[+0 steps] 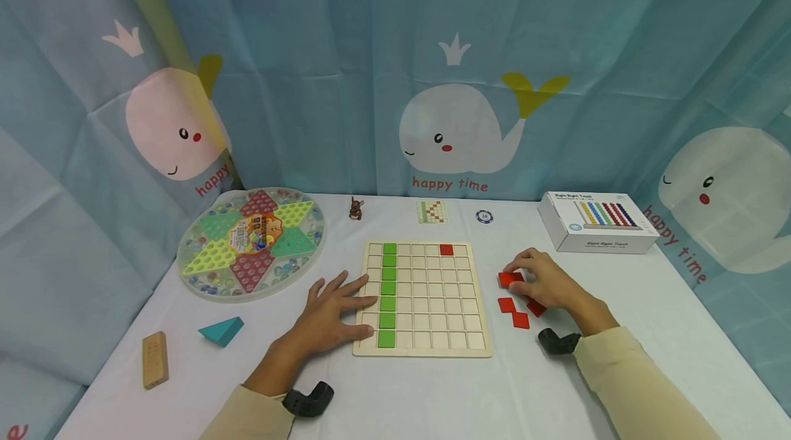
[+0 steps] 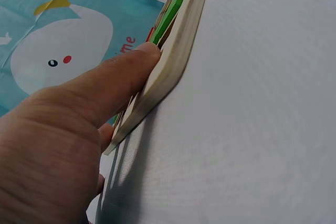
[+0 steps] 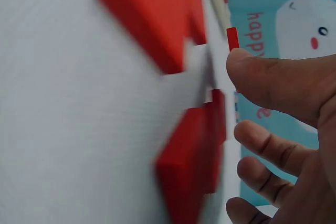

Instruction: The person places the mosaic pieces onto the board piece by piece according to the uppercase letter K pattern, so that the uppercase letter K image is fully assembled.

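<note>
A wooden grid board (image 1: 432,352) lies flat in the middle of the table. Green square tiles (image 1: 387,303) fill its second column, and a single red tile (image 1: 446,250) sits in the top row. My left hand (image 1: 326,317) rests with spread fingers on the board's left edge; the left wrist view shows the thumb (image 2: 118,80) touching the rim near a corner. Right of the board, my right hand (image 1: 546,280) pinches a red square tile (image 3: 232,38) above several loose red tiles (image 1: 521,320). Part of that group is hidden under the hand.
A Chinese checkers set (image 1: 290,268) lies at the left, near a teal wedge (image 1: 222,331) and a wooden block (image 1: 155,360). Along the back are a small brown figurine (image 1: 356,209), a patterned card (image 1: 431,212), a poker chip (image 1: 485,217) and a white box (image 1: 598,222).
</note>
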{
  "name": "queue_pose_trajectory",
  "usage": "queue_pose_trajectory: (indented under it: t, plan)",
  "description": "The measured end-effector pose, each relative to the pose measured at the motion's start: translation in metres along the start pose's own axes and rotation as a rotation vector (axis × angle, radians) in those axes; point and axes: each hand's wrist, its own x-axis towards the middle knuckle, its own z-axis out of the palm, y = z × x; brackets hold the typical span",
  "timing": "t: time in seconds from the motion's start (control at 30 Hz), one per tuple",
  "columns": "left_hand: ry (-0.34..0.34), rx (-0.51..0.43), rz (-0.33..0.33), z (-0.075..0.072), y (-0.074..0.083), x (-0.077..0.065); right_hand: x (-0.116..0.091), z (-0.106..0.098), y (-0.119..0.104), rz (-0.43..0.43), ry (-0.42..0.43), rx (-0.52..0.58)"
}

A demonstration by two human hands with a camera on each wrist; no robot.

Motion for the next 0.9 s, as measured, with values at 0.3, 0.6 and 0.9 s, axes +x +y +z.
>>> queue_pose_trajectory:
  t: [0.3,0.6,0.9]
  plan:
    - [0.004,0.002,0.001,0.0,0.0,0.0,-0.008,-0.018,-0.017,-0.036,0.054,0.105]
    - [0.006,-0.007,0.003,-0.001,0.001,0.0,-0.008,-0.024,-0.034,-0.129,0.147,0.107]
    - [0.014,-0.006,0.008,0.001,0.0,0.0,0.008,-0.013,-0.046,-0.172,0.197,0.16]
